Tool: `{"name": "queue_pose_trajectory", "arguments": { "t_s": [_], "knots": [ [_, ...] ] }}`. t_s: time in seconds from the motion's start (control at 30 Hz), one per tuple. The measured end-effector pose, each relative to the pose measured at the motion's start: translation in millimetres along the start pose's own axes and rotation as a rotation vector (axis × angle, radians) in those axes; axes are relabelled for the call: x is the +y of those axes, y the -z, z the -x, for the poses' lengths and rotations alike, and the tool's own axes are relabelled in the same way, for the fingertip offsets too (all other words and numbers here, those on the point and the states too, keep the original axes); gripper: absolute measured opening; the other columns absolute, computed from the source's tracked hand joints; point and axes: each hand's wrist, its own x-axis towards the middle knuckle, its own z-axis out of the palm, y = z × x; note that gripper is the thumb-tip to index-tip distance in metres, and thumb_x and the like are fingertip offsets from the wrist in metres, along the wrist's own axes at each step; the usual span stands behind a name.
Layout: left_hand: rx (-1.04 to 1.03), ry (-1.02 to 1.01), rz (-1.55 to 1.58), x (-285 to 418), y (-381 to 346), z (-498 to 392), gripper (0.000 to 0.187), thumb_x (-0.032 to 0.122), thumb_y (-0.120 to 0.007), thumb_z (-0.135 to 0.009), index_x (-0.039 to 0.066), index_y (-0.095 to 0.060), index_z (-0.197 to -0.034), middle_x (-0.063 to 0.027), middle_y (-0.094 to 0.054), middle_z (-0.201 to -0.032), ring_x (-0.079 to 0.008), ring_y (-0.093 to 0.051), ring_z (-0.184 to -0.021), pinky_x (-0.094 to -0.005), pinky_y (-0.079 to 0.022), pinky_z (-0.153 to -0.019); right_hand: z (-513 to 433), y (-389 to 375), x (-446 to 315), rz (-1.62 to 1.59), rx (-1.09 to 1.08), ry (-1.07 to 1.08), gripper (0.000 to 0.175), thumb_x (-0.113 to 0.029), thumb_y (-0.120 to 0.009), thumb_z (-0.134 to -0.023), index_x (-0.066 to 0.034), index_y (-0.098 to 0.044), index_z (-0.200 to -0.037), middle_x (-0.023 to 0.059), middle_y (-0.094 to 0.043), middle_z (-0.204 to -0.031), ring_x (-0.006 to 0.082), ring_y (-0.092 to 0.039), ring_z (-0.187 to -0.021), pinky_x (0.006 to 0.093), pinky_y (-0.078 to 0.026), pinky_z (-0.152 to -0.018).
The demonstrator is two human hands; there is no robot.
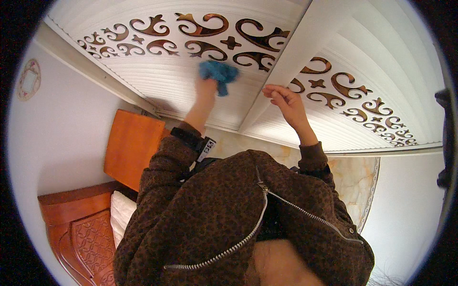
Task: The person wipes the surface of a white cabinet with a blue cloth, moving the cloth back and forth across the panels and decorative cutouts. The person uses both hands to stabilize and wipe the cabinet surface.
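Observation:
My left hand (206,87) is shut on a blue cloth (219,71), which lies against the white slatted left door panel (171,77), just below its scroll-shaped cutouts. Both the cloth and this hand are blurred. To its right, my right hand (288,103) is at the white upright door frame (286,64) between the two panels. Its fingers are loosely bent, with the thumb a little apart and nothing held in them. The fingertips lie by the frame's left edge; whether they press on it cannot be told. Similar cutouts cross the right door panel (357,118).
An orange-brown wooden cabinet (134,143) stands at the left, by the wall. Behind it are a carved wooden headboard (91,236) and a pale pillow (121,212). Marble-look floor tiles (352,175) show below the doors. A small oval frame (29,80) is on the left wall.

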Motion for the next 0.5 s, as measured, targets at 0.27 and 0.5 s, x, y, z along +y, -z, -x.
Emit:
{"name": "queue_pose_trajectory", "arguments": {
  "t_s": [0.27,0.5],
  "knots": [
    [-0.229,0.326,0.01,24.8,-92.5,55.1,0.026,-0.002,-0.053,-0.085,0.003,-0.061,-0.109,-0.0062,-0.066,-0.101,-0.0175,-0.064,-0.089,-0.0338,-0.054,-0.078,0.8,-0.4,-4.3,0.037,0.021,0.026,0.03,-0.02,-0.054,-0.097,0.001,-0.063,-0.116,0.0112,-0.068,-0.11,0.0182,-0.063,-0.101,0.0305,-0.049,-0.089],
    [-0.241,0.32,0.213,58.1,-63.7,40.7,0.024,0.002,-0.059,-0.086,0.003,-0.061,-0.11,-0.008,-0.066,-0.103,-0.0195,-0.064,-0.091,-0.0331,-0.053,-0.077,-5.6,-12.0,-19.0,-0.123,-0.122,-0.062,0.043,-0.023,-0.057,-0.096,-0.004,-0.052,-0.134,0.0115,-0.058,-0.129,0.0219,-0.057,-0.116,0.0341,-0.049,-0.092]
  ]
}}
